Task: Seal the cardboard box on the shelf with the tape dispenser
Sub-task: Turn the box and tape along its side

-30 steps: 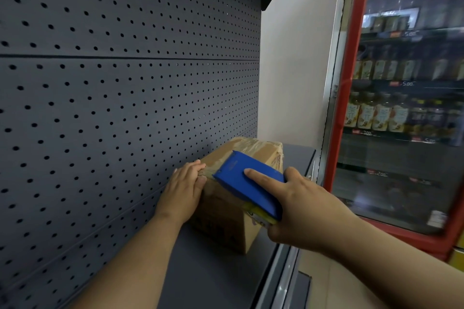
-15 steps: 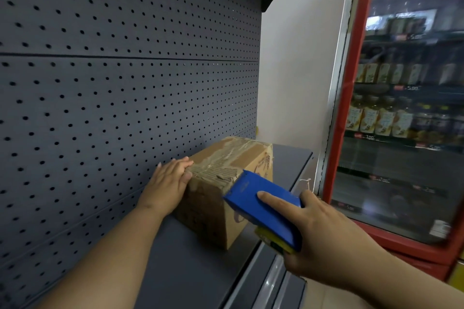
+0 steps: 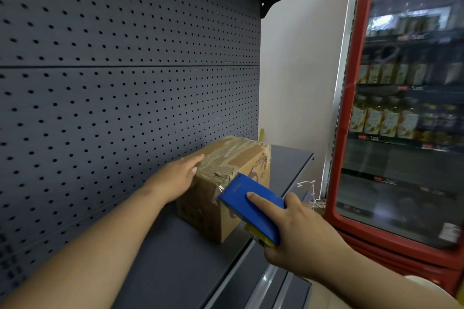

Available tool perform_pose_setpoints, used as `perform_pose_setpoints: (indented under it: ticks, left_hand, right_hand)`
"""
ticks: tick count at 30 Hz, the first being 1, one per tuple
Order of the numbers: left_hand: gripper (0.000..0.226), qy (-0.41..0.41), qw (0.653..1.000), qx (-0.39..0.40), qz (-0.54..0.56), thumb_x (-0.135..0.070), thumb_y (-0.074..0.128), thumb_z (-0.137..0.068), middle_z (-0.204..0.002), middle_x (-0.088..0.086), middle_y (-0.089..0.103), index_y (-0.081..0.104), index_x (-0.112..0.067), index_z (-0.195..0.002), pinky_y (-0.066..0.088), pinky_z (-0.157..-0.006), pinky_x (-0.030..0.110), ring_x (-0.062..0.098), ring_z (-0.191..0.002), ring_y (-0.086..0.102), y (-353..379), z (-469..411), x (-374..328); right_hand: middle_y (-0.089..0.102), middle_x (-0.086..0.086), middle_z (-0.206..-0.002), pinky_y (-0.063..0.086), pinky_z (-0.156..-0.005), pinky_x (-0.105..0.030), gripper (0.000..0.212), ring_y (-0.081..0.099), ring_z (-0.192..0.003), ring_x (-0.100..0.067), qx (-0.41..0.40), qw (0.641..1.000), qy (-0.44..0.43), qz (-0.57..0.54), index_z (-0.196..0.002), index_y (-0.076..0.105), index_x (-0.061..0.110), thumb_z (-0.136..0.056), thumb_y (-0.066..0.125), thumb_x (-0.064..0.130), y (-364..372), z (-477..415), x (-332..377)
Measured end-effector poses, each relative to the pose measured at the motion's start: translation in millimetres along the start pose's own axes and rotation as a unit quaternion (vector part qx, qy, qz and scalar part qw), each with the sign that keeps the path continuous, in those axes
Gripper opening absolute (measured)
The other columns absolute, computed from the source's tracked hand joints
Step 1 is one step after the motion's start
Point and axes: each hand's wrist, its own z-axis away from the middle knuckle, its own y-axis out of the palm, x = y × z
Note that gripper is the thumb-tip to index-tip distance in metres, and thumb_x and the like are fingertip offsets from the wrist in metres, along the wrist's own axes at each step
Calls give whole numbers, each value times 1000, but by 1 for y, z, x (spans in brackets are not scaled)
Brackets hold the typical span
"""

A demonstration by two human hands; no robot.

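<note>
Left hand (image 3: 175, 180) flat, fingers (image 3: 194, 162) extended; right hand (image 3: 298, 231) gripping, index finger straight.

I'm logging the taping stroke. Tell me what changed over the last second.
The right hand drew the blue tape dispenser back off the cardboard box top, toward the person, to the box's near edge. The left hand stayed pressed against the box's left side; the box stayed on the shelf.

Cardboard box (image 3: 241, 158): you have matt brown card, its top rough with torn, wrinkled glossy tape.
Tape dispenser (image 3: 253, 206): smooth blue plastic in your grip.
Shelf (image 3: 180, 258): matt grey painted metal.
Pegboard (image 3: 125, 95): the same matt finish, perforated.
Fridge door (image 3: 411, 133): glossy glass, red frame.
</note>
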Motion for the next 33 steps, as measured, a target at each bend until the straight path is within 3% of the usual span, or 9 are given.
perform_pose_setpoints:
  ticks: [4,6,9,15,26,29,33]
  left_hand:
    - [76,-114,989,11,95,-64,7,-87,-160,9,3,18,-21,-149,2,-118,47,26,-147,-8,23,-5,-25]
    - [84,-160,977,-35,138,-69,9,-84,-159,11,-6,14,-16,-149,-1,-117,50,27,-145,-16,37,-8,-34]
    - [88,-184,959,-129,174,-72,22,-82,-160,9,-3,20,-13,-147,3,-118,50,25,-146,-13,51,-8,-42]
    - [64,-194,925,-195,261,-40,43,-91,-160,7,3,27,-9,-144,5,-120,43,21,-147,-9,61,-13,-39]
    - [60,-201,935,-157,245,-32,40,-93,-160,7,-2,23,-9,-146,-1,-118,39,18,-146,-13,54,-12,-44]
    - [57,-218,947,-141,191,-34,36,-94,-160,8,-5,25,-13,-147,-2,-118,39,21,-146,-12,50,-11,-48]
    - [47,-160,973,-143,88,-28,26,-98,-160,4,5,33,-20,-144,3,-118,39,22,-147,-3,43,-7,-54]
  right_hand:
    - [32,-5,-110,48,-86,-36,84,44,-96,-22,-12,1000,-3,-2,-136,-8,52,-80,55,50,6,-2,3]
    - [33,-6,-112,48,-87,-35,85,45,-97,-22,-11,1000,0,-6,-137,-8,51,-80,55,50,8,-2,4]
    - [33,-6,-112,48,-87,-35,84,46,-98,-22,-15,1000,-1,-16,-137,-8,50,-81,54,48,11,-1,3]
    - [33,-6,-113,47,-87,-34,83,46,-98,-22,-26,999,-22,-13,-136,-11,50,-82,52,47,10,4,0]
    - [31,-4,-103,48,-82,-32,83,45,-87,-20,-1,999,-31,-12,-133,-10,52,-79,53,50,-2,33,-20]
    - [36,-9,-109,50,-81,-38,78,50,-90,-27,5,999,-44,7,-135,-1,47,-80,54,47,-8,27,-14]
    - [39,-12,-110,52,-75,-40,76,53,-88,-30,25,997,-51,46,-138,6,42,-81,56,46,-7,13,-2]
